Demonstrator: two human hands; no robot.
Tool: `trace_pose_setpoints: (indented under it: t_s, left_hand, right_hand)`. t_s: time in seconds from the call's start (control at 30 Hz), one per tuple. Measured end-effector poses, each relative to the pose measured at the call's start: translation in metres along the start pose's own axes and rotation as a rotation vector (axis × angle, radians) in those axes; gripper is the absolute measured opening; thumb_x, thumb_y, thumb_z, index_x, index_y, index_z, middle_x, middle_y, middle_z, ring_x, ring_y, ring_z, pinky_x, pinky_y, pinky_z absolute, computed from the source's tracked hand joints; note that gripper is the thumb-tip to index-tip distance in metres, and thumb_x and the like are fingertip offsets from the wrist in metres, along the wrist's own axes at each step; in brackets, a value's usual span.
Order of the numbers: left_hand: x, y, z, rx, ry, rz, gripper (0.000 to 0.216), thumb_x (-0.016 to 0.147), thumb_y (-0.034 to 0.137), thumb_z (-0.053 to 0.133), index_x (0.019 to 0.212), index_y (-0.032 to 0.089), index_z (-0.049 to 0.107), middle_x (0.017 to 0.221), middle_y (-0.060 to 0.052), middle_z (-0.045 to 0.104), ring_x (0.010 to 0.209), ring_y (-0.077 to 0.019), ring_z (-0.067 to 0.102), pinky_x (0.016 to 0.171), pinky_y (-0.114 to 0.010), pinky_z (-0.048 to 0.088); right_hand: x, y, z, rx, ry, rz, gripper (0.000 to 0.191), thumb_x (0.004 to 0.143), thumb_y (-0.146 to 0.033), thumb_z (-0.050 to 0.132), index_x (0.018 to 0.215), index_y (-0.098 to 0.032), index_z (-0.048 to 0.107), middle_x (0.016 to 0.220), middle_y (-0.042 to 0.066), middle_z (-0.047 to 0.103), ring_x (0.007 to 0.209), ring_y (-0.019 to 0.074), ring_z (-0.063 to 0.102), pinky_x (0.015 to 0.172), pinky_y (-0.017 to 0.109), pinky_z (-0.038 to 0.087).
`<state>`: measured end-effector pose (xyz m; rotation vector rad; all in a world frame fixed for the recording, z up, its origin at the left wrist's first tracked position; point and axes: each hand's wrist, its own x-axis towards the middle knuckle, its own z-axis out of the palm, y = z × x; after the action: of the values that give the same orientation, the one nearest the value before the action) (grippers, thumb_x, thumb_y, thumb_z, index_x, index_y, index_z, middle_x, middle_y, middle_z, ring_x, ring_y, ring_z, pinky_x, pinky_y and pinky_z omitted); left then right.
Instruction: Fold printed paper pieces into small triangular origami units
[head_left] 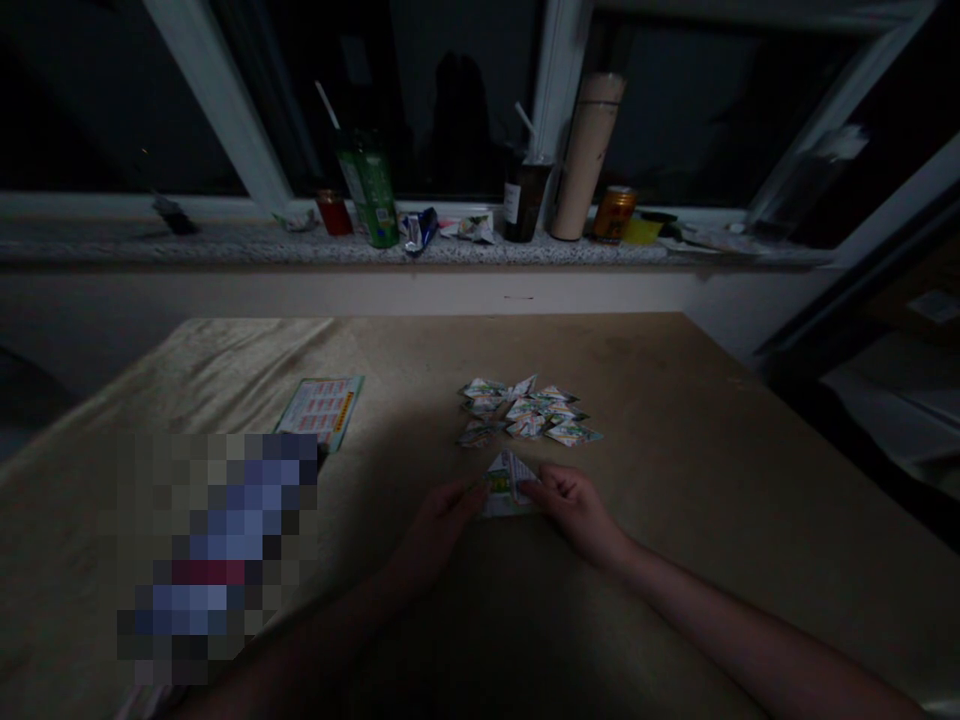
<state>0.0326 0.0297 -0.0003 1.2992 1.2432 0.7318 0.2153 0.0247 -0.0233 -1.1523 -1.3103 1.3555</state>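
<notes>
A small printed paper piece [507, 484], folded into a pointed shape, lies on the tan table [675, 480]. My left hand [439, 530] pinches its left edge with closed fingers. My right hand [574, 508] pinches its right edge, fingers curled. Just beyond it lies a cluster of several folded printed paper pieces [529, 412]. The light is dim, so the fold's details are hard to make out.
A flat printed sheet [322, 410] lies at the left-middle of the table, beside a blurred-out patch [217, 550]. The stone windowsill [225, 243] behind holds a green bottle [369, 190], cans [615, 213], a dark cup with straw [523, 198] and a tall tube [586, 155].
</notes>
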Motion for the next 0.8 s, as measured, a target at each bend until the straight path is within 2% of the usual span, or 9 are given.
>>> trace_pose_setpoints:
  t_s: [0.2,0.47,0.63,0.7,0.8]
  left_hand:
    - [-0.0012,0.0052,-0.001,0.025,0.0,-0.004,0.031,0.081,0.04,0.048,0.078,0.015,0.067,0.077,-0.001,0.068,0.076,-0.0203,0.059,0.067,-0.026,0.044]
    - [-0.0001,-0.0011,-0.0007,-0.01,0.005,0.006,0.029,0.081,0.039,0.049,0.084,0.016,0.067,0.078,0.0,0.068,0.077,-0.0196,0.059,0.067,-0.025,0.044]
    - [0.0008,-0.0018,-0.0016,0.028,0.002,0.026,0.031,0.083,0.041,0.048,0.084,0.016,0.066,0.079,-0.001,0.067,0.076,-0.0195,0.058,0.065,-0.025,0.044]
    - [0.0015,-0.0015,-0.0019,0.05,-0.008,0.047,0.031,0.083,0.04,0.047,0.082,0.016,0.065,0.078,-0.001,0.067,0.075,-0.0192,0.058,0.065,-0.024,0.043]
    - [0.0018,-0.0014,-0.0016,0.119,-0.032,0.077,0.031,0.083,0.039,0.047,0.076,0.015,0.064,0.071,0.0,0.064,0.069,-0.0181,0.056,0.061,-0.023,0.041]
  right_hand:
    - [0.0036,0.0019,-0.0034,-0.005,0.099,-0.009,0.049,0.072,-0.045,0.062,0.051,-0.02,0.025,0.049,-0.008,0.021,0.046,0.0058,0.018,0.041,0.02,0.015]
    - [0.001,-0.0024,-0.0029,-0.043,-0.003,0.054,0.049,0.075,-0.053,0.054,0.05,-0.02,0.029,0.048,-0.008,0.021,0.044,0.0058,0.019,0.039,0.021,0.013]
    - [0.0025,-0.0009,-0.0027,-0.019,0.016,0.025,0.05,0.074,-0.051,0.057,0.049,-0.02,0.027,0.048,-0.008,0.02,0.045,0.0057,0.017,0.041,0.02,0.014]
    - [0.0038,0.0005,-0.0025,0.0,0.003,0.004,0.048,0.073,-0.049,0.059,0.05,-0.019,0.03,0.05,-0.007,0.024,0.046,0.0061,0.021,0.042,0.02,0.018]
    - [0.005,0.0003,-0.0015,0.027,-0.107,0.008,0.038,0.076,-0.049,0.057,0.06,-0.016,0.046,0.057,-0.004,0.04,0.053,0.0086,0.035,0.049,0.02,0.029]
